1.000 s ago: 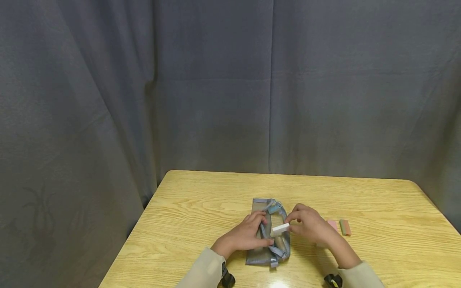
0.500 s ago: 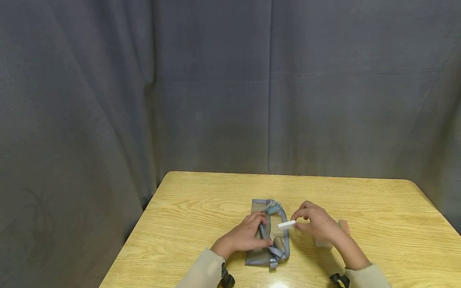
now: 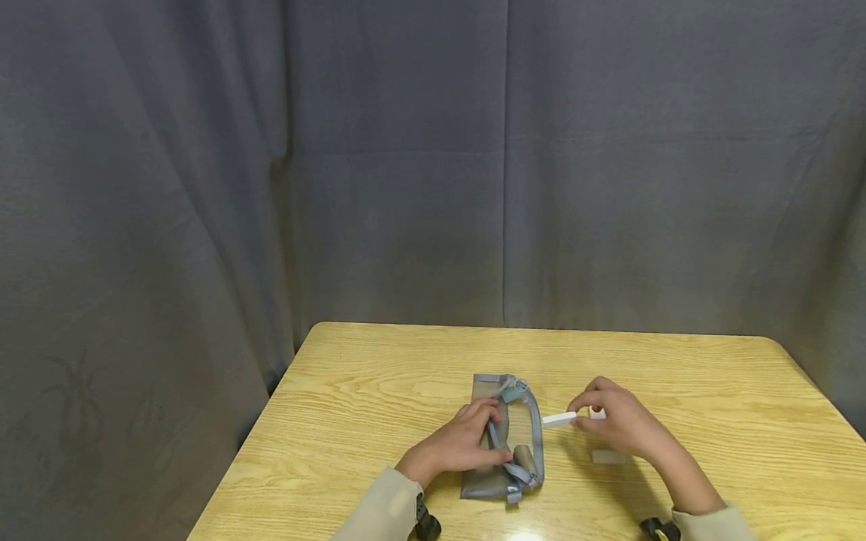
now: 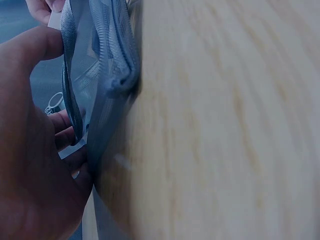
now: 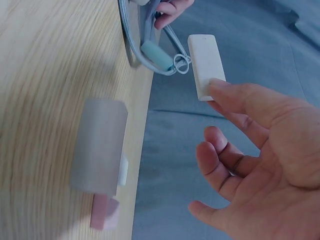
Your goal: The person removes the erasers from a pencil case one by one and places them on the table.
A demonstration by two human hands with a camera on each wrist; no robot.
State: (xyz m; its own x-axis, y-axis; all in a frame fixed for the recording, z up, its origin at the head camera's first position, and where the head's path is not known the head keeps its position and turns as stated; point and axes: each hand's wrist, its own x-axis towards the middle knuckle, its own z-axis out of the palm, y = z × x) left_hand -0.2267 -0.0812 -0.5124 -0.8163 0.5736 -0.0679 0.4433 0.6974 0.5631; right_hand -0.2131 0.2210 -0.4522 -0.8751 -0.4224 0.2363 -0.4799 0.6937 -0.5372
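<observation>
From right wrist only, pink block (image 5: 100,212) — left hand (image 3: 458,442) grips pouch (image 3: 485,482), right hand (image 3: 624,424) pinches white bar (image 3: 558,420).

Inscriptions, labels, brands, numbers, signs: none that we can read in any of the three views.
</observation>
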